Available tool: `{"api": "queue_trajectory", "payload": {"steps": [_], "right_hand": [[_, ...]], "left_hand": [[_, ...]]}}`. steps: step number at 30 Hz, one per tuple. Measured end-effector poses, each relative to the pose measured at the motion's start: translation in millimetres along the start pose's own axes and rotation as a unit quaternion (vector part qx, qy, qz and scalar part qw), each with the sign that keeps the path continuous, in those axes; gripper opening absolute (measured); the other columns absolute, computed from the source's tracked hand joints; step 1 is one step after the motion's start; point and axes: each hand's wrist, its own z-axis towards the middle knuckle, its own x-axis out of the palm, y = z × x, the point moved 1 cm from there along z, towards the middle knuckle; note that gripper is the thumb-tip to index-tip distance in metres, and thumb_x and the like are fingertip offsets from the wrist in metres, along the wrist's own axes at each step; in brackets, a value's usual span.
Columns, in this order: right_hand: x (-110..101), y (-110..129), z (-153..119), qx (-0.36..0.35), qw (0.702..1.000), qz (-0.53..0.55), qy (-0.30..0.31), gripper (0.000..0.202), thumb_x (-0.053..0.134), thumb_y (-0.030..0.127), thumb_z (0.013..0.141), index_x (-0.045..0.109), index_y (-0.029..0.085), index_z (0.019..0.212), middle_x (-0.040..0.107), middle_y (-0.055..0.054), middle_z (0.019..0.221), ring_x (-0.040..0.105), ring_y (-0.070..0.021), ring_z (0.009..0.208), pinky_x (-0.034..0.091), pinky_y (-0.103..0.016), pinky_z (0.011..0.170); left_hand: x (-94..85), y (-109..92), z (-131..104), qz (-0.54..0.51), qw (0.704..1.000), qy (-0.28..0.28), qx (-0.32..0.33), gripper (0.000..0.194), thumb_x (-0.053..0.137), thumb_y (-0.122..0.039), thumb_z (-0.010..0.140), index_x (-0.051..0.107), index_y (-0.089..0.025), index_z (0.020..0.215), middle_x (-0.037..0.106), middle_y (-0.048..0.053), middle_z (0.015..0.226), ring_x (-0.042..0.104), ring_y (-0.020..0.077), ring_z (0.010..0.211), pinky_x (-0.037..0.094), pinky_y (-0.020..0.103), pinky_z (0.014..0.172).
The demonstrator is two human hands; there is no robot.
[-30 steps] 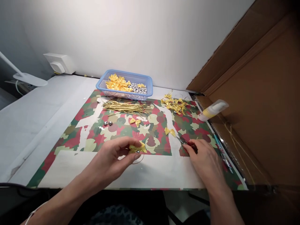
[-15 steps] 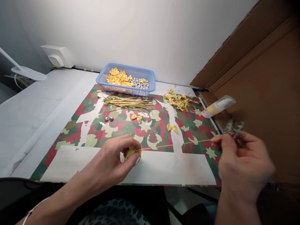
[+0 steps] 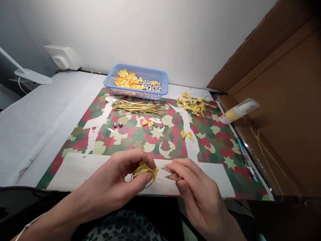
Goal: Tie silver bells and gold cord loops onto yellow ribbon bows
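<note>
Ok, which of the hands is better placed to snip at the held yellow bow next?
Probably the right hand: it holds a scissors-like tool, tips apart and pointing toward the yellow bow. The left hand is occupied, pinching that bow between thumb and fingers.

A patterned sheet (image 3: 127, 139) (white table (image 3: 50, 113) beneath) carries bows (image 3: 187, 135) and wires (image 3: 137, 107).

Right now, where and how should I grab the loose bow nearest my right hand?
Pinch the yellow bow at its narrow middle, probably from above: it lies with its loops spread to either side and nothing over it. Your right hand holds a pointed metal tool, perhaps best set down first.
</note>
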Motion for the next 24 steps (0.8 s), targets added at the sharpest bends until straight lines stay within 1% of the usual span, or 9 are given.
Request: {"api": "queue_trajectory", "payload": {"steps": [4, 7, 9, 11, 14, 19, 24], "right_hand": [[1.5, -2.8, 6.9, -0.082, 0.989, -0.119, -0.029, 0.024, 0.05, 0.012, 0.104, 0.058, 0.013, 0.126, 0.066, -0.012, 0.107, 0.06, -0.0237, 0.096, 0.049, -0.037, 0.082], [0.2, -6.9, 10.4, -0.111, 0.978, -0.17, -0.045, 0.02, 0.053, 0.009, 0.103, 0.06, 0.012, 0.122, 0.067, -0.012, 0.103, 0.059, -0.0228, 0.094, 0.044, -0.037, 0.082], [0.4, -7.8, 11.1, -0.119, 0.974, -0.184, -0.05, 0.02, 0.053, 0.007, 0.102, 0.061, 0.01, 0.12, 0.067, -0.012, 0.103, 0.059, -0.0224, 0.095, 0.042, -0.036, 0.083], [1.4, -8.0, 10.9, -0.122, 0.971, -0.197, -0.05, 0.02, 0.053, 0.006, 0.102, 0.061, 0.01, 0.12, 0.068, -0.012, 0.103, 0.06, -0.0225, 0.096, 0.041, -0.037, 0.083], [3.3, -8.1, 10.5, -0.127, 0.969, -0.208, -0.049, 0.019, 0.054, 0.008, 0.103, 0.061, 0.011, 0.12, 0.068, -0.012, 0.101, 0.059, -0.0227, 0.094, 0.041, -0.037, 0.083], [4.0, -8.6, 11.1, -0.129, 0.967, -0.214, -0.042, 0.02, 0.055, 0.005, 0.101, 0.062, 0.009, 0.12, 0.068, -0.012, 0.101, 0.058, -0.0225, 0.094, 0.04, -0.036, 0.082], [3.7, -11.7, 11.1, -0.128, 0.963, -0.231, -0.043, 0.02, 0.057, 0.004, 0.1, 0.062, 0.008, 0.119, 0.068, -0.014, 0.102, 0.058, -0.0239, 0.094, 0.039, -0.037, 0.08]], "left_hand": [[0.8, -2.5, -2.0, -0.061, 0.998, 0.017, -0.015, 0.006, 0.064, -0.027, 0.097, 0.068, -0.023, 0.096, 0.052, -0.003, 0.075, 0.043, 0.013, 0.067, 0.038, 0.024, 0.059], [0.8, -2.4, -1.4, -0.087, 0.996, 0.013, -0.022, 0.004, 0.066, -0.027, 0.095, 0.068, -0.023, 0.095, 0.055, -0.002, 0.078, 0.046, 0.0139, 0.07, 0.04, 0.024, 0.061], [0.6, -1.3, -0.6, -0.085, 0.996, 0.011, -0.021, 0.003, 0.067, -0.026, 0.094, 0.068, -0.023, 0.096, 0.059, -0.001, 0.083, 0.049, 0.015, 0.074, 0.042, 0.024, 0.063], [0.4, 0.8, 0.0, -0.078, 0.997, 0.015, -0.023, 0.004, 0.066, -0.026, 0.095, 0.068, -0.023, 0.097, 0.06, 0.0, 0.084, 0.048, 0.0151, 0.073, 0.041, 0.025, 0.063], [0.2, 4.8, 0.8, -0.066, 0.997, 0.017, -0.025, 0.005, 0.066, -0.027, 0.095, 0.068, -0.023, 0.098, 0.061, 0.0, 0.086, 0.049, 0.0158, 0.073, 0.04, 0.026, 0.062], [1.0, 7.5, 2.7, -0.066, 0.998, 0.018, -0.007, 0.005, 0.065, -0.023, 0.094, 0.068, -0.022, 0.098, 0.063, 0.001, 0.091, 0.054, 0.0171, 0.08, 0.044, 0.027, 0.067], [0.7, 7.2, 5.0, -0.063, 0.998, 0.02, -0.011, 0.005, 0.064, -0.021, 0.094, 0.066, -0.022, 0.098, 0.061, -0.001, 0.086, 0.052, 0.0154, 0.076, 0.043, 0.026, 0.065]]}}
